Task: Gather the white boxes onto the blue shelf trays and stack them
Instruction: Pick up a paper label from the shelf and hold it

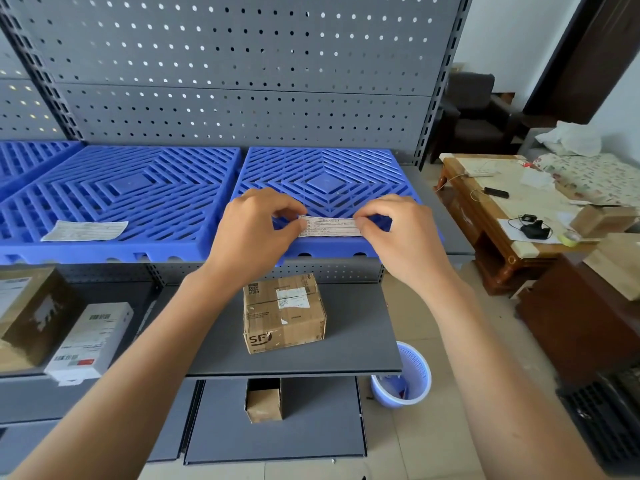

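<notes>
Blue tray [325, 174], label [329, 226], pinching hands.

Two bare forearms enter from the bottom edge, no sleeves visible anywhere up to the frame border. Left hand [252, 233] and right hand [398, 237] both bare: no gloves, rings, watch, bracelet or wrist strap seen. Fingers [284, 211] have short, plain, unpainted nails where visible; knuckles and wrist tendons show clearly, and wide-angle distortion makes the forearms look long and tapering.
</notes>
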`<action>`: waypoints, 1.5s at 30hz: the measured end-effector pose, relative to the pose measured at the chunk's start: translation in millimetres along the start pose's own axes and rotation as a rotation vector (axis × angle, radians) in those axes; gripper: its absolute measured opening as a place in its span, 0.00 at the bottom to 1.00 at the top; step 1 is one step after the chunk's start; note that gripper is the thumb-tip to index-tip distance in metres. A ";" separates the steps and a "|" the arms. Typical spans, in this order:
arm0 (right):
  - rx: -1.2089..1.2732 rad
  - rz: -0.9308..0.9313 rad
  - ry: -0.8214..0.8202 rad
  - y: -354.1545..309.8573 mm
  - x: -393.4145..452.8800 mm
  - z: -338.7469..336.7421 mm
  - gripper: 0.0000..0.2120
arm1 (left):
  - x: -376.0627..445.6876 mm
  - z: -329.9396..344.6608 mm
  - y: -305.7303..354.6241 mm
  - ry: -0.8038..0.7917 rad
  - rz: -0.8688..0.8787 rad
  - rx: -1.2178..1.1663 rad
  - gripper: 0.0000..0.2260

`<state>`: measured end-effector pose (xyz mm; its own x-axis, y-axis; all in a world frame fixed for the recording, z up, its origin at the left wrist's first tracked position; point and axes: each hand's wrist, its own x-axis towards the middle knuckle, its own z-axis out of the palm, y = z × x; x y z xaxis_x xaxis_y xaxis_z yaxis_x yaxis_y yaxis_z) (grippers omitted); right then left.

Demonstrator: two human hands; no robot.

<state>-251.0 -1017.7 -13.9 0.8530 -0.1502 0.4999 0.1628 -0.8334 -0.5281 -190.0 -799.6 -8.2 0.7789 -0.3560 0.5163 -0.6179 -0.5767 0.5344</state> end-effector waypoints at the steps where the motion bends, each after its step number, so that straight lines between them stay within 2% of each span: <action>1: 0.008 0.001 0.005 -0.2 -0.3 -0.4 0.05 | 0.1 -0.3 0.6 0.001 -0.001 -0.001 0.05; 8: 0.030 -0.012 0.006 0.2 -1.9 -5.9 0.08 | -0.5 -0.2 5.3 0.019 -0.015 0.006 0.04; 18: 0.007 -0.069 0.010 1.7 -2.6 -6.3 0.08 | -12.9 -5.9 3.0 0.030 0.071 0.123 0.05; 26: -0.086 -0.034 0.030 -31.8 -20.3 -6.7 0.10 | -30.6 -33.5 5.5 0.015 0.065 0.147 0.09; 32: -0.106 -0.028 0.032 -84.5 -53.3 1.7 0.11 | -71.9 -76.9 -6.0 -0.001 0.068 0.109 0.09; 40: -0.129 -0.079 -0.135 -199.6 -106.9 53.7 0.12 | -157.3 -166.0 -47.6 -0.050 -0.018 0.218 0.12; 45: -0.153 -0.189 -0.228 -271.1 -130.3 97.0 0.14 | -210.0 -231.0 -76.8 -0.045 -0.072 0.317 0.12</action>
<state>-358.2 -720.6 -2.4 0.9069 0.1230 0.4030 0.2667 -0.9080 -0.3231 -330.9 -510.7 -3.1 0.8276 -0.3338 0.4512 -0.5021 -0.7995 0.3296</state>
